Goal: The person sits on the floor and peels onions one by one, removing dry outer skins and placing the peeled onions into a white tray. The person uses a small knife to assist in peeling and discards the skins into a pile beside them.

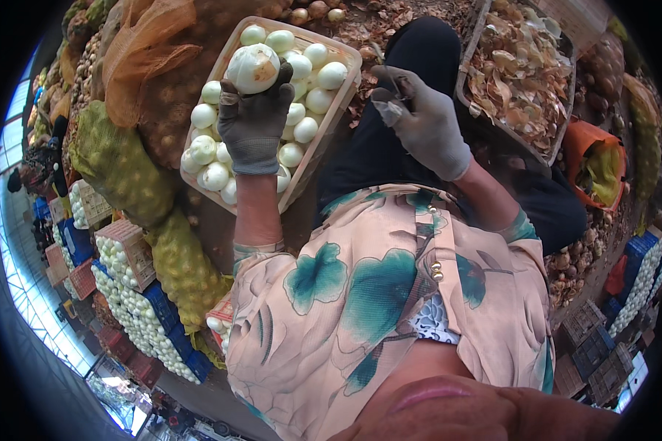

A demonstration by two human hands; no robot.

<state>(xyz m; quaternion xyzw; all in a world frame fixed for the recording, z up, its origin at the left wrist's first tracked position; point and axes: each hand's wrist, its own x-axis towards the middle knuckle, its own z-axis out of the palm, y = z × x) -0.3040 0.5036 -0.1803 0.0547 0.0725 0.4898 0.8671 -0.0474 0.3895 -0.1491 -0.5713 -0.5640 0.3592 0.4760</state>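
Observation:
My left hand [255, 124], in a dirty grey work glove, holds a large peeled white onion [252, 69] with a brown patch on its side. Under it is a pale plastic crate [348, 58] holding many peeled white onions [320, 100]. My right hand [427, 118], gloved too, is over my dark-trousered leg, right of the crate. Its fingers close around a small thin-bladed knife [379, 54], partly hidden by the glove. A pale scrap [389, 112], perhaps onion skin, shows at those fingertips.
A second crate [462, 74], full of onion peels [521, 71], stands at right. Yellow-green mesh sacks [124, 165] and an orange mesh sack [149, 60] line the left. Unpeeled onions [317, 10] and loose skins lie ahead. Stacked blue crates [168, 311] of peeled onions stand behind left.

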